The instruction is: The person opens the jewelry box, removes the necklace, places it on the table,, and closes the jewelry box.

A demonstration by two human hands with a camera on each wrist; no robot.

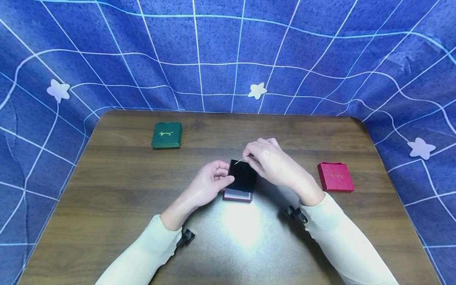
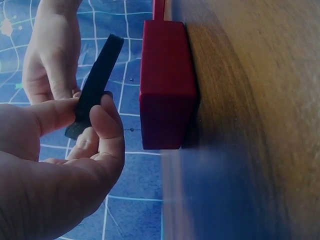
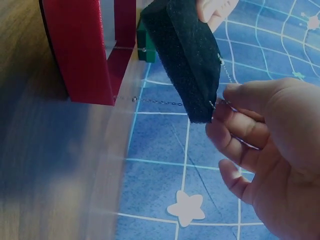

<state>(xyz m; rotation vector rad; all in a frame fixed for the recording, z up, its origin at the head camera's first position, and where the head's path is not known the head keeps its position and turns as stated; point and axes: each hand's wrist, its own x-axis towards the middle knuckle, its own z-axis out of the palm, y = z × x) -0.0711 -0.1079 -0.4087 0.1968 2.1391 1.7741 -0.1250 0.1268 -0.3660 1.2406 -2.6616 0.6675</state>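
While the left hand [image 1: 211,183] pinches a black pad [image 1: 243,177] above the open red box [image 1: 238,200], the right hand [image 1: 272,163] pinches a fine chain [image 3: 161,102] at the pad's edge. Fitting chain to pad seems the step in hand; the next move likely calls for a steady pad and a light 2-fingered pull

Black square foam pad [image 1: 243,178] hides most of the open red box [image 1: 237,200] in the head view.
Gold lettering [image 1: 336,175] on a closed crimson box [image 1: 335,186] is too faint to read; a thin silver chain [image 3: 160,102] partly disappears behind the pad; white sleeves [image 1: 142,249] are cropped.
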